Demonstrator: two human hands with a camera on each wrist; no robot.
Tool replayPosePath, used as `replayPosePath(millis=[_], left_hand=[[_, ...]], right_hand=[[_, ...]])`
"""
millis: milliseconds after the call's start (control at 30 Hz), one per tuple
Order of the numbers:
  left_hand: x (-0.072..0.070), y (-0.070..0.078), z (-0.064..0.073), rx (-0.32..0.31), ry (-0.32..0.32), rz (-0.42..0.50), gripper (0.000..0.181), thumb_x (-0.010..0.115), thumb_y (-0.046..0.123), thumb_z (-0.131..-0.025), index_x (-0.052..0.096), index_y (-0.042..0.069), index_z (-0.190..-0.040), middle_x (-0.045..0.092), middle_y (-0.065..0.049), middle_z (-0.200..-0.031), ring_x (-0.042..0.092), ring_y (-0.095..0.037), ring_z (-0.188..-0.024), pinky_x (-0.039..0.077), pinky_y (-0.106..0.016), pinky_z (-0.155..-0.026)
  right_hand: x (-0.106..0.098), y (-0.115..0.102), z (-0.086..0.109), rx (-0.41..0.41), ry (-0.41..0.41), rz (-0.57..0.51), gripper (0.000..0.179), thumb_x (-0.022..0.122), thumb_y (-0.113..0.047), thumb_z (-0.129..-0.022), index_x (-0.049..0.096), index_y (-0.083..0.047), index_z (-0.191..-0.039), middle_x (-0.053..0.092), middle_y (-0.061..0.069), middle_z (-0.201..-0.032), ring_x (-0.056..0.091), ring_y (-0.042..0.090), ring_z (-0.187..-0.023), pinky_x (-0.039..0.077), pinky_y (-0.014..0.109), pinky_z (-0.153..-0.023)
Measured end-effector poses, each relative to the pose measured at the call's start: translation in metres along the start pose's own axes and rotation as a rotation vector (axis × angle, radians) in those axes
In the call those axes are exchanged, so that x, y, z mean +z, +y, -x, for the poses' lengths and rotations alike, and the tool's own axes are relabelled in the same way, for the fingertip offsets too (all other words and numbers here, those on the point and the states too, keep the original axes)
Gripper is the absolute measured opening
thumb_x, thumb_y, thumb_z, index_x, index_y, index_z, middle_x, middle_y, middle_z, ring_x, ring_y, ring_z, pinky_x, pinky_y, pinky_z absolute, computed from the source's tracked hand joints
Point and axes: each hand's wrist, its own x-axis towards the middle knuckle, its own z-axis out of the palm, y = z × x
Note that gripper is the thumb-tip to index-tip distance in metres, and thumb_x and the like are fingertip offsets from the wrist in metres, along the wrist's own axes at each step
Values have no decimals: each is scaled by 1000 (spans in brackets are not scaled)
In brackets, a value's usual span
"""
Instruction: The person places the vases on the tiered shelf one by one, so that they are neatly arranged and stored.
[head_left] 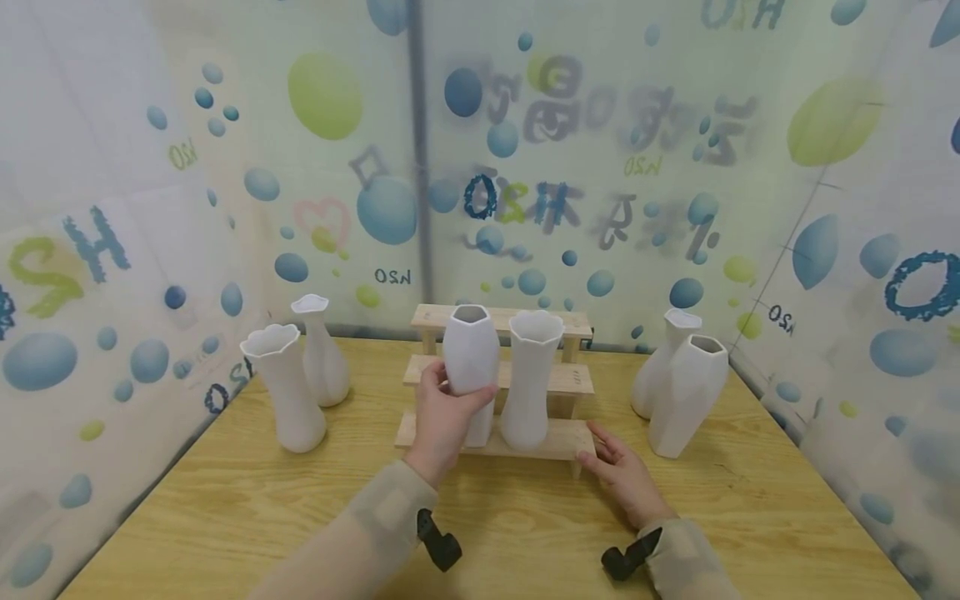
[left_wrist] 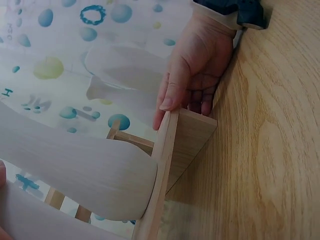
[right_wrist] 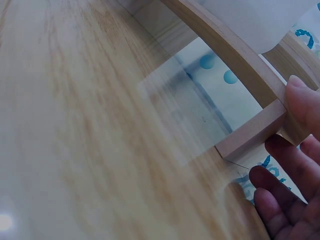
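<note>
My left hand (head_left: 442, 414) is curled around the lower half of a white faceted vase (head_left: 471, 346), which stands on the lowest step of a three-tier wooden stand (head_left: 566, 440). Beside it on that step is a white vase with a wavy rim (head_left: 534, 375); its rounded base (left_wrist: 120, 180) shows in the left wrist view. My right hand (head_left: 621, 473) grips the step's right end, thumb on the top edge and fingers by the leg (right_wrist: 252, 132). The far side of the faceted vase, with some left fingers, is hidden.
On the left of the table (head_left: 517, 533) stand a wavy-rimmed vase (head_left: 288, 392) and a narrow-necked vase (head_left: 324, 358). To the right are another narrow-necked vase (head_left: 652, 379) and a faceted vase (head_left: 688, 396). Patterned curtains (head_left: 337, 208) enclose the back and sides.
</note>
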Motion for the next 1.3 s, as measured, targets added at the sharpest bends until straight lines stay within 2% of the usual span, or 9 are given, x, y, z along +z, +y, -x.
replayPosePath(millis=[300, 533, 1300], left_hand=[[1, -4, -3, 7, -14, -66, 79, 87, 21, -71, 40, 14, -135, 43, -4, -134, 48, -28, -119, 43, -52, -97], [2, -4, -2, 4, -1, -89, 81, 87, 23, -71, 39, 15, -135, 42, -3, -134, 48, -28, -120, 42, -53, -99], [3, -6, -1, 11, -4, -104, 87, 87, 26, -71, 34, 15, -139, 38, -4, -136, 46, -27, -121, 41, -52, -99]], right_hand=[[0, -2, 0, -3, -6, -1, 67, 67, -25, -92, 35, -9, -149, 48, 22, -140, 42, 32, -131, 32, 47, -105], [-1, -1, 0, -2, -9, -3, 68, 66, -25, -92, 34, -10, -149, 46, 20, -142, 40, 31, -133, 31, 46, -106], [0, 2, -1, -9, -11, -17, 67, 67, -23, -92, 35, -11, -149, 48, 20, -140, 43, 29, -130, 32, 44, -106]])
